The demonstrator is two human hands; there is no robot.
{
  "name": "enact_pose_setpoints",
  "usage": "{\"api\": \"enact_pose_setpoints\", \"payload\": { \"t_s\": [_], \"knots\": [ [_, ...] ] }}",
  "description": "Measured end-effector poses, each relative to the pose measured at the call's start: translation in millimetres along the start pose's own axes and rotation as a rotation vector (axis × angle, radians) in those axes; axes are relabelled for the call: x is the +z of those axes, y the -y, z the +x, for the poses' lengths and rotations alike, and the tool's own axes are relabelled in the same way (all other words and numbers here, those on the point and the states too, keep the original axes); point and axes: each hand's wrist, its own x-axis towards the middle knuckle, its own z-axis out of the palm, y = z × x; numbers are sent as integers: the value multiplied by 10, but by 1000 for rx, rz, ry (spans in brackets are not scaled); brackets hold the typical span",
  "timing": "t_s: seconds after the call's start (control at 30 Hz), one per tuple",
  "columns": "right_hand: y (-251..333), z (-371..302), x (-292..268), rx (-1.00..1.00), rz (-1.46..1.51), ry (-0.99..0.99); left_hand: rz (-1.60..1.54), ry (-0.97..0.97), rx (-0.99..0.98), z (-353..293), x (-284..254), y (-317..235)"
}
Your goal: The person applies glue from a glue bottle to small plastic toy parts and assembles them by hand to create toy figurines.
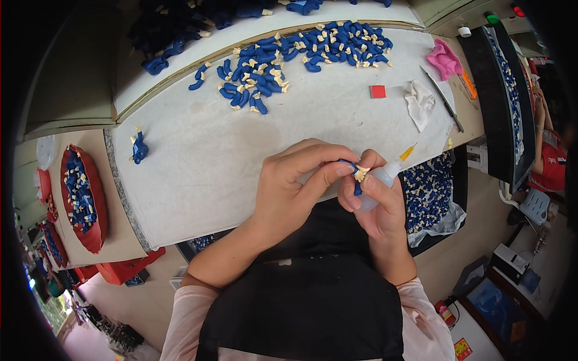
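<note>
One blue-and-cream piece (360,175), clamped now between fingers (332,173) of left hand (296,183) and right hand (386,210)! Best to press gently, keeping yellow nozzle (407,153) of palmed bottle (385,175) clear.

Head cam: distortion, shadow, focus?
Head view: fisheye curves the edges of the white worktable, black surrounds the image; blue pieces on the upper shelf sink into shadow; left hand, right hand and squeeze bottle look fairly sharp.
</note>
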Motion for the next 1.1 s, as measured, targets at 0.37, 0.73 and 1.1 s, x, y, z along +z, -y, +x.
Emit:
{"api": "enact_pose_setpoints", "payload": {
  "t_s": [0.37, 0.73, 1.1],
  "knots": [
    [-35, 0, 3, 108, 132, 21, 85, -52, 140, -9, 8, -27],
    [-60, -27, -27, 55, 120, 59, 174, -32, 258, -23, 25, -96],
    [-70, -68, 3, -182, -77, -16, 173, -159, 256, -77, 106, -82]
  ]
}}
